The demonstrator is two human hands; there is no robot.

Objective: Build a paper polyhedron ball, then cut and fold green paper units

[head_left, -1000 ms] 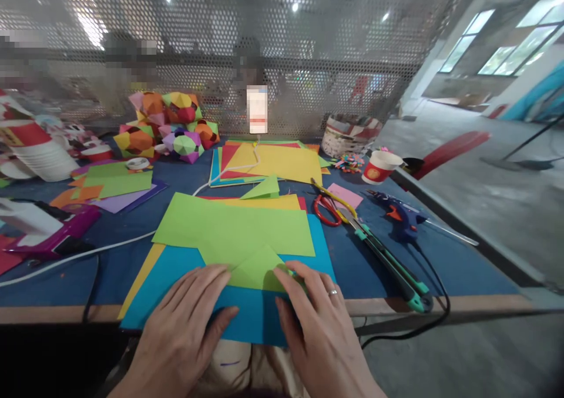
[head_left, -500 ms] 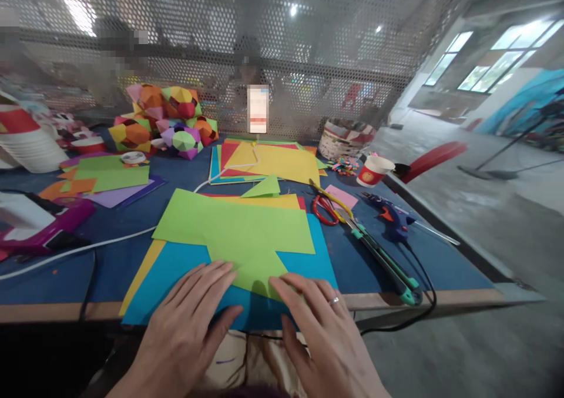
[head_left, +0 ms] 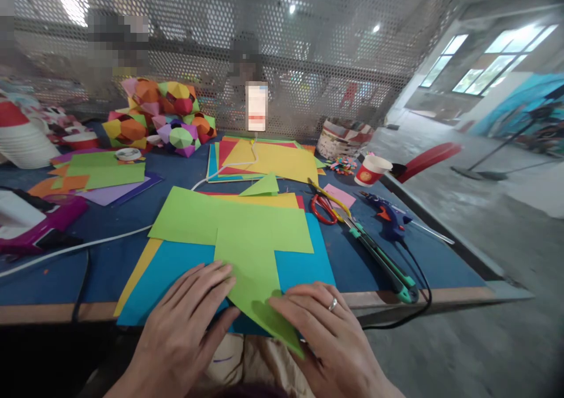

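Note:
A green paper strip runs toward me over blue paper. Its near corner is raised, and my right hand has that corner between thumb and fingers. My left hand lies with fingers stretched out over the blue paper, fingertips touching the strip's left edge. Beyond the strip, a wider green paper piece lies crosswise, and a folded green triangle sits just past it. Yellow paper shows under the blue sheet.
On the right lie scissors, a green-and-black cutter and a glue gun with its cable. Coloured sheets, a phone and folded paper balls are at the back. A white cable crosses the left side.
The near right corner of the green strip has lifted and come toward me in my right hand. My left hand has barely moved. The view has shifted slightly.

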